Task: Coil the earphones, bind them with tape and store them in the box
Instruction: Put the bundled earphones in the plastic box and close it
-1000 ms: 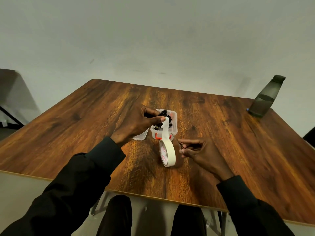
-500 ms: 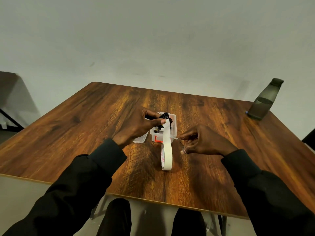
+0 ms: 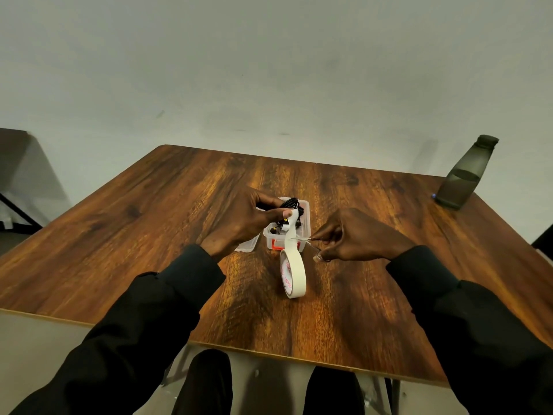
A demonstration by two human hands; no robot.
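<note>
My left hand [image 3: 239, 223] holds the coiled black earphones [image 3: 291, 203] above the small clear box [image 3: 300, 250], with the end of a white tape strip pinched at the coil. The strip runs down to the white tape roll [image 3: 292, 272], which stands on edge on the wooden table [image 3: 149, 235]. My right hand [image 3: 353, 235] grips small scissors [image 3: 303, 239], and their blades meet the strip from the right, just above the roll.
The box's clear lid [image 3: 248, 245] lies left of the box, partly under my left hand. A dark bottle [image 3: 466, 173] stands at the table's far right corner. A dark chair [image 3: 18, 175] sits off the table's left side.
My right hand has risen from the table beside the roll and brought the scissors' blades to the tape strip. My left hand has kept the coil and strip in place.
</note>
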